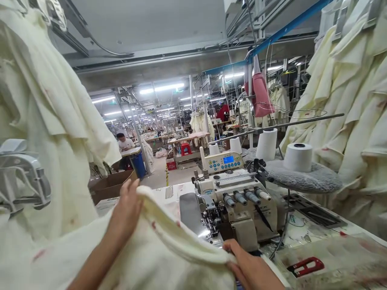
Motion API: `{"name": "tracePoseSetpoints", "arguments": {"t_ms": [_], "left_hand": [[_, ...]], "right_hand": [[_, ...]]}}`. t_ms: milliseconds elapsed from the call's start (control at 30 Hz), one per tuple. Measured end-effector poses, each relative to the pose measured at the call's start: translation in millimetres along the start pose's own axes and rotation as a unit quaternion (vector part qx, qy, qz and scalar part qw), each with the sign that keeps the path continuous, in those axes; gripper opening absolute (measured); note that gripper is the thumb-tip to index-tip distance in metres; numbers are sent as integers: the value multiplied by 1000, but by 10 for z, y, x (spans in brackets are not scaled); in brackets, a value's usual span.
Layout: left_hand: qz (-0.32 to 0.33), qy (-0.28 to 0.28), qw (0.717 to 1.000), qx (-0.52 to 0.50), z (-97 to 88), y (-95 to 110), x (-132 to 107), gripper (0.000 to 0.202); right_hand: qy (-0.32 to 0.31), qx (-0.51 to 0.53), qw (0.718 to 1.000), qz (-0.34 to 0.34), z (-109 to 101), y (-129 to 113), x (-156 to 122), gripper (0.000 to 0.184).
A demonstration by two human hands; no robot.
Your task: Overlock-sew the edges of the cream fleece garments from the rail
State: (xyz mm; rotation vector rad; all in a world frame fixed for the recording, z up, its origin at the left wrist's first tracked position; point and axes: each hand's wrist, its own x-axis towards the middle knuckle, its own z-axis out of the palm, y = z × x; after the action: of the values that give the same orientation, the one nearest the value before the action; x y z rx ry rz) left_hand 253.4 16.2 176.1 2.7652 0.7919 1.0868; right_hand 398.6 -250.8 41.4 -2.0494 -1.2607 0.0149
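Note:
A cream garment [181, 245] with small reddish marks is stretched between my hands in front of the sewing machine. My left hand [128, 207] grips its upper edge, with part of the fingers hidden behind the cloth. At the other end of that edge, my right hand [250, 264] pinches the fabric between thumb and fingers. The edge sags between the two hands, showing the inner side. Just beyond the cloth stands a white overlock sewing machine [242, 201], its presser area left of my right hand. The garment's lower part runs out of view.
Cream garments hang at the left [51, 100] and right [353, 121]. White thread cones [298, 157] stand on a grey fuzzy stand right of the machine. Red-handled snips [308, 266] lie at lower right. A cardboard box [113, 183] is beyond my left hand; a person [124, 143] sits farther back.

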Motion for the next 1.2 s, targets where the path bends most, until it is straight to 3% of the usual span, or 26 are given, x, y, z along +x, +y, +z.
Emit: {"name": "tracePoseSetpoints", "arguments": {"t_ms": [33, 67, 133, 200, 267, 400, 533, 633, 900, 1200], "left_hand": [[38, 56, 998, 3, 166, 116, -92, 41], [105, 65, 992, -20, 345, 255, -224, 44], [233, -44, 968, -87, 677, 554, -534, 45], [225, -111, 961, -114, 897, 800, -784, 29], [212, -146, 962, -96, 986, 931, -893, 11], [198, -182, 960, -77, 958, 925, -786, 10], [84, -258, 944, -188, 896, 919, -626, 8], [39, -267, 941, -203, 904, 971, -558, 11], [32, -253, 948, -190, 1041, 1010, -508, 13], [35, -266, 951, -153, 1025, 1025, -543, 13]], "right_hand": [[24, -20, 1000, -1, 1, -12, 53, 21], [42, -38, 998, -5, -1, -27, 95, 20], [46, -42, 998, -18, -25, -59, 149, 19], [22, 4, 1000, -22, -85, -82, 182, 19], [-13, 62, 998, -20, -168, -89, 216, 20], [-41, 98, 994, 37, -304, -81, 325, 21], [-17, 51, 988, 141, -327, -111, 455, 18], [3, 18, 987, 162, -296, -144, 506, 18], [92, -19, 988, 122, -134, -112, 470, 25], [160, -45, 985, 55, 1, -61, 451, 24]]}}
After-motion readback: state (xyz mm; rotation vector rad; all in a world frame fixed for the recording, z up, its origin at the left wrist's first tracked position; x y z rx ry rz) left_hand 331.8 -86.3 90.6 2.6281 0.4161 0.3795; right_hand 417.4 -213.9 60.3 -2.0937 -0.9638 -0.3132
